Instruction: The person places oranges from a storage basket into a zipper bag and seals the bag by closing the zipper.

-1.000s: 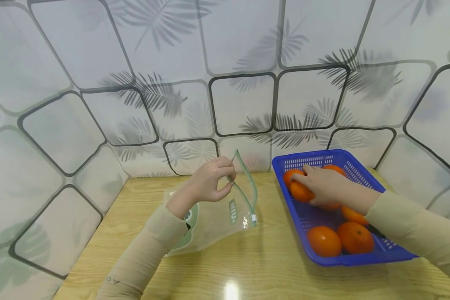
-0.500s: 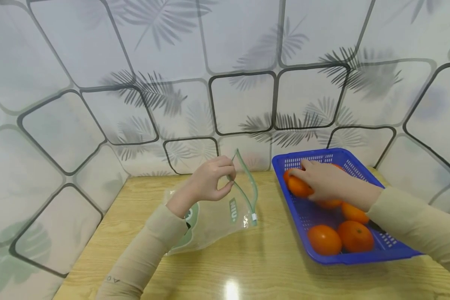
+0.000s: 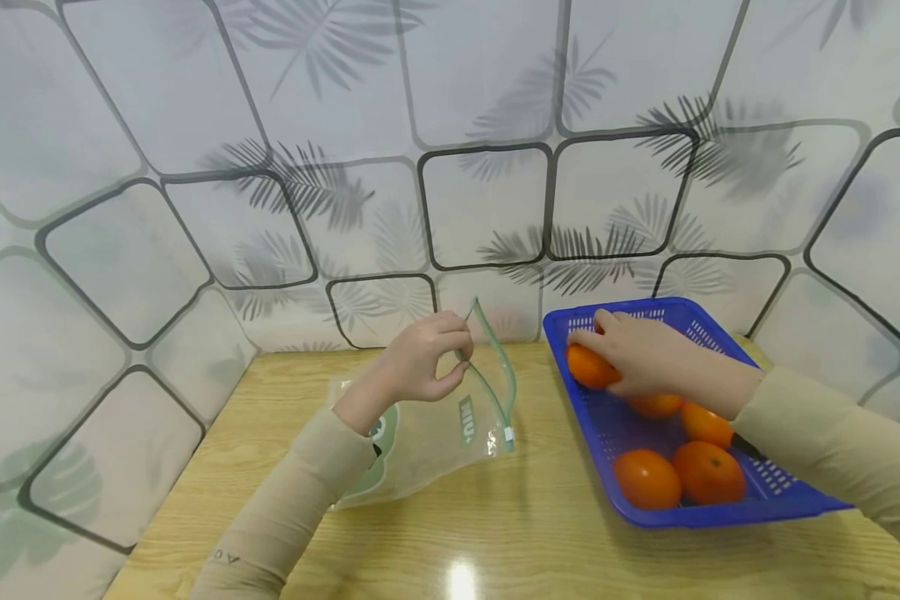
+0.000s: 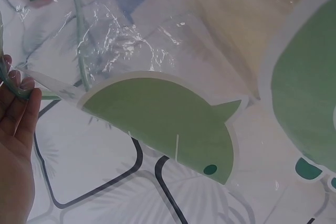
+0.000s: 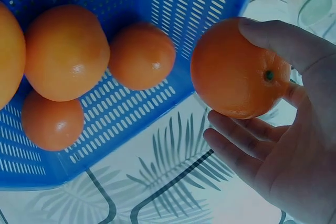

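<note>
My left hand (image 3: 426, 360) pinches the green-edged mouth of a clear zip bag (image 3: 427, 446), whose opening gapes toward the right. A white slider sits at the lower end of the zip strip. In the left wrist view the fingertips (image 4: 25, 88) are curled on that green strip, and green cartoon shapes are printed on the plastic. My right hand (image 3: 645, 357) grips an orange (image 3: 588, 367) at the left rim of a blue basket (image 3: 596, 446). From the right wrist, thumb and fingers wrap the held orange (image 5: 231, 72), its green stem spot showing.
Several more oranges (image 3: 708, 472) lie in the basket, partly hidden under the right forearm. The basket stands on the right of a wooden table (image 3: 450, 533). A patterned cloth or paper wall (image 3: 487, 208) closes off the back and sides.
The right hand has shifted a little left and up with the orange, bringing it against the basket's left rim in view. The left hand and bag have hardly moved.
</note>
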{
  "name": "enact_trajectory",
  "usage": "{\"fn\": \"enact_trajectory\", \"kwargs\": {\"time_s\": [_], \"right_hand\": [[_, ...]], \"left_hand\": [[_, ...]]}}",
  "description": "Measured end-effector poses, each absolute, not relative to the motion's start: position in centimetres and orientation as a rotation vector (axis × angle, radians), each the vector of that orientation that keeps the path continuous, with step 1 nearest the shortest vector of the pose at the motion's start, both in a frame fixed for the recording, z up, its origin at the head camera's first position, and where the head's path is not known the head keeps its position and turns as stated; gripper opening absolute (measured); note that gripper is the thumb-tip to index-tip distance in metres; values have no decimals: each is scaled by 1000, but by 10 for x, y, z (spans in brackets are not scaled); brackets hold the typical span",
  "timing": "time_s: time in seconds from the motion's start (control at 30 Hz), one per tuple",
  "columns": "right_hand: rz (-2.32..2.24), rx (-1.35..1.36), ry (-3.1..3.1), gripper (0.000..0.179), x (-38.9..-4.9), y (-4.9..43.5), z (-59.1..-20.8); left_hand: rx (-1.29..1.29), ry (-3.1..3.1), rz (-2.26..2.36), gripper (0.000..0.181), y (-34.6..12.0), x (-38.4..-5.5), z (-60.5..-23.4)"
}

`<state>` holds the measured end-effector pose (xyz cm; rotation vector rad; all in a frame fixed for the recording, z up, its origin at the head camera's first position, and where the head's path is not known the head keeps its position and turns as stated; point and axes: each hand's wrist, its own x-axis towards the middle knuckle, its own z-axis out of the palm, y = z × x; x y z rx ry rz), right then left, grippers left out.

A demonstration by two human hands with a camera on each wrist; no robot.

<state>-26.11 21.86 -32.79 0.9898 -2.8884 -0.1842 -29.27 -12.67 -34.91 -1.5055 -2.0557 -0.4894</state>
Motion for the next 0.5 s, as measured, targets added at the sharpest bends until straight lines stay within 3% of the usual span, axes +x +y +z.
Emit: {"fn": "enact_trajectory", "kwargs": {"time_s": [0.5], "right_hand": [[-135, 1035, -2817, 70, -255, 201, -312]], "left_hand": [[-1518, -2025, -504, 8, -127, -292, -348]]}}
